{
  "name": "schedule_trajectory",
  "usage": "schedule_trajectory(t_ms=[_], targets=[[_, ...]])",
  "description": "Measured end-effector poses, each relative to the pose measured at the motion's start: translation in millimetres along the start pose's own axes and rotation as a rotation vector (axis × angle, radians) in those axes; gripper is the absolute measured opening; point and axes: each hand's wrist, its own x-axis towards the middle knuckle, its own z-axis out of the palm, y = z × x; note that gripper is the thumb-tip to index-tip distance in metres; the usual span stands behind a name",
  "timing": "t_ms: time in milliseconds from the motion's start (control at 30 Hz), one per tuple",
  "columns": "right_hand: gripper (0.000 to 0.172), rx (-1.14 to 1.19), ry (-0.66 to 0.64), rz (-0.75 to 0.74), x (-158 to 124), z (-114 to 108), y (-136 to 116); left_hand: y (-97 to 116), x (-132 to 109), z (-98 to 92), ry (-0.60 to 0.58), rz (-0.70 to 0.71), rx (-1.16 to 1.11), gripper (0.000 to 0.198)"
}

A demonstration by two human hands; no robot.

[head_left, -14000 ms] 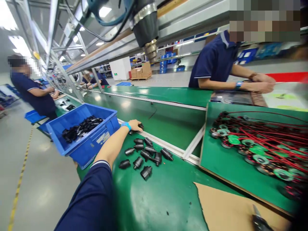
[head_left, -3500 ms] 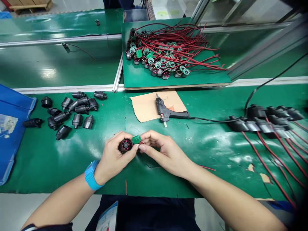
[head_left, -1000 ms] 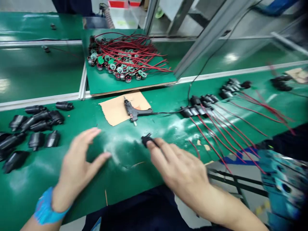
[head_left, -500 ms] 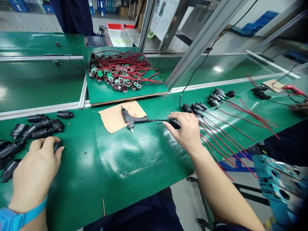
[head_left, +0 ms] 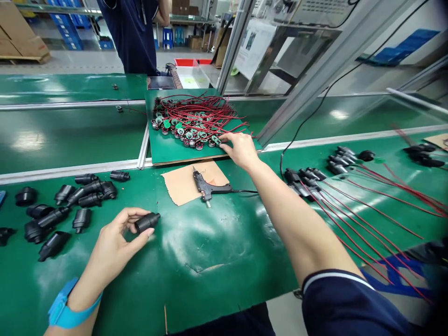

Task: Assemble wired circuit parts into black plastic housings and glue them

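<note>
The left hand (head_left: 117, 240) has its fingers and thumb clamped on a black housing (head_left: 147, 223) above the counter (head_left: 224, 242), between its edges. The right hand (head_left: 242, 150) is at the red-wired motors (head_left: 191, 129), near the board's (head_left: 164, 155) near right corner; whether it grips one, I cannot tell.

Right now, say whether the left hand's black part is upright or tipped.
Tipped: the black part lies sideways in the left hand, narrow end pointing right.

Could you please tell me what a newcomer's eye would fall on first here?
Probably the tangle of red wires on the green board beyond the glue gun, with the right hand at the board's front right. Nearer, the left hand holds a black housing, to the right of a scatter of similar black parts.
</note>
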Motion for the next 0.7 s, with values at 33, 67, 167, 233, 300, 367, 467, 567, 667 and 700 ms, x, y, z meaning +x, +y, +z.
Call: schedule_trajectory(t_ms=[33,67,167,233,300,367,467,567,667,700], targets=[[0.028,0.003,-0.011,0.002,1,0,0,3,-1,0.1,0.013,-0.041,-0.118,0.037],[0.029,0.003,-0.020,0.009,1,0,0,6,-1,0.5,0.033,-0.082,-0.237,0.036],[0.031,-0.016,-0.042,0.061,2,0,-2,13,-2,4.6,0.084,-0.226,-0.524,0.034],[0.030,-0.039,-0.055,0.109,6,-1,-5,15,-1,8.1,0.079,-0.267,-0.600,0.034],[0.032,-0.068,-0.061,0.157,11,-4,-10,15,1,8.7,0.080,-0.177,-0.505,0.032],[0.038,-0.102,-0.055,0.199,13,-11,-19,13,2,3.3,0.110,0.000,-0.266,0.027],[0.044,-0.153,-0.022,0.211,2,-31,-40,15,-3,-11.6,0.020,0.171,-0.004,0.029],[0.042,-0.254,0.124,0.056,-35,-64,-64,26,-16,-15.9,-0.284,0.360,0.059,0.054],[0.034,-0.287,0.307,-0.175,-89,-96,-90,38,-33,-0.9,-0.604,0.655,0.172,0.056],[0.029,-0.262,0.295,-0.241,-107,-103,-97,40,-37,6.1,-0.659,0.702,0.211,0.047]])
